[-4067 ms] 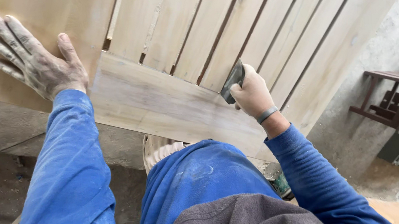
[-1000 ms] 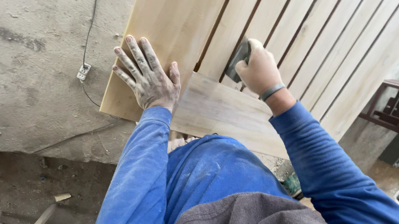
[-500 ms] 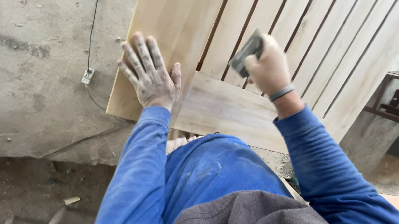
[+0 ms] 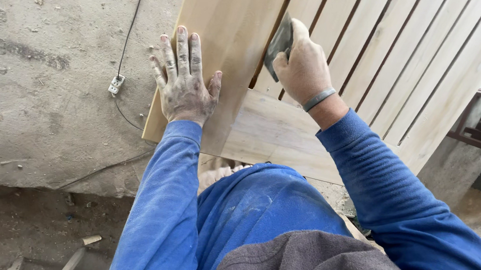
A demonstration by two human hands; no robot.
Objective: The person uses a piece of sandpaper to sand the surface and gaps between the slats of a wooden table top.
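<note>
My left hand (image 4: 185,87) lies spread flat near the slatted panel's (image 4: 398,47) left edge, while my right hand (image 4: 303,69), just beside it, grips a dark block (image 4: 278,44) against the slats running up and right.

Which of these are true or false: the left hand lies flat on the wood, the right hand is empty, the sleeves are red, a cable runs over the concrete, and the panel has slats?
1. The left hand lies flat, fingers spread, on the slatted wooden panel. True.
2. The right hand is empty. False: it grips a small dark sanding block against the wood.
3. The sleeves are red. False: they are blue.
4. A cable runs over the concrete slab to a small white connector. True.
5. The panel is one solid sheet. False: it has long parallel slats with dark gaps between them.
</note>
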